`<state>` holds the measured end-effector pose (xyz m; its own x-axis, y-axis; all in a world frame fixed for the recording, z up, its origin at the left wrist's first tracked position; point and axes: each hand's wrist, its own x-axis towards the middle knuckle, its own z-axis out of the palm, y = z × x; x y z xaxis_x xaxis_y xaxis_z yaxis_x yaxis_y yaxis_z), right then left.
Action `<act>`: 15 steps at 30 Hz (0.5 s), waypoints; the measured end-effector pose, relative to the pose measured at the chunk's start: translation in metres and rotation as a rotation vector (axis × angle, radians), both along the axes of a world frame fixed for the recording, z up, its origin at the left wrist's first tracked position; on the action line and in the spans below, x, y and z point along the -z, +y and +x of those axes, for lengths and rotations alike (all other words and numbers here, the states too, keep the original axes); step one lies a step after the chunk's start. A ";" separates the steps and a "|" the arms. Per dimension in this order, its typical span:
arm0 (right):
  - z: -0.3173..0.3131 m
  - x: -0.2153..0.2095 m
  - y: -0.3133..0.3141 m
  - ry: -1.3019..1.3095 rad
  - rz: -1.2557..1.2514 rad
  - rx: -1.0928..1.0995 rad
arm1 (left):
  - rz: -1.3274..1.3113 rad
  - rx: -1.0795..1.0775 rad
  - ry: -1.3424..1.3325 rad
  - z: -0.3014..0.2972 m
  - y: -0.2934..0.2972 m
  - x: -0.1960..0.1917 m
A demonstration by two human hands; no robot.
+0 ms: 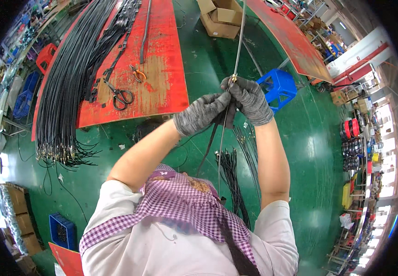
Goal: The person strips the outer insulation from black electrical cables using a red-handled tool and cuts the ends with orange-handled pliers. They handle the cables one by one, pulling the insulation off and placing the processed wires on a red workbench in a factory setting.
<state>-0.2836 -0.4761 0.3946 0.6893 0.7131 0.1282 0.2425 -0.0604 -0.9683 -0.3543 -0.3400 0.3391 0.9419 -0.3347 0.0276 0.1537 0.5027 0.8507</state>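
In front of me, at chest height, my left hand (199,112) and my right hand (253,99) wear grey knit gloves and meet with fingers pinched together. Both grip a thin cable (222,142) that runs down toward my apron. Small brass-coloured fittings (234,78) stick out just above the fingertips. From there a slim grey rod or tube (241,39) rises to the top of the view. A dark strip (229,118) hangs beneath the hands; the gloves hide how it is held.
A red worktable (169,87) at left carries a bundle of black cables (72,69), black-handled scissors (122,98) and orange-handled pliers (139,73). A blue stool (279,85) stands right of my hands, beside another red table (295,43). More cables (231,177) hang below; a cardboard box (222,20) is ahead.
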 end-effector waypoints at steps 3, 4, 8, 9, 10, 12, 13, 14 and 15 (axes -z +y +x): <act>0.009 0.006 -0.012 0.081 0.047 0.021 | -0.266 -0.059 0.015 0.002 -0.026 0.004; 0.011 0.009 -0.014 0.107 0.047 0.017 | -0.267 -0.136 0.020 0.000 -0.033 0.001; 0.013 0.012 -0.023 0.007 0.156 0.013 | -0.093 -0.418 -0.012 -0.005 -0.054 -0.009; 0.013 0.010 -0.024 0.014 0.143 0.017 | -0.005 -0.479 -0.031 -0.003 -0.057 -0.009; 0.011 0.010 -0.022 0.035 0.171 -0.003 | 0.095 -0.543 -0.023 -0.002 -0.059 -0.009; 0.009 0.010 -0.020 0.077 0.225 -0.040 | 0.295 -0.665 -0.005 0.001 -0.061 -0.007; 0.012 0.011 -0.022 0.060 0.194 -0.037 | 0.295 -0.656 0.021 0.002 -0.062 -0.009; 0.015 0.014 -0.023 0.043 0.163 -0.034 | 0.294 -0.646 0.047 0.003 -0.064 -0.011; 0.018 0.015 -0.025 0.025 0.133 -0.029 | 0.293 -0.635 0.073 0.004 -0.065 -0.013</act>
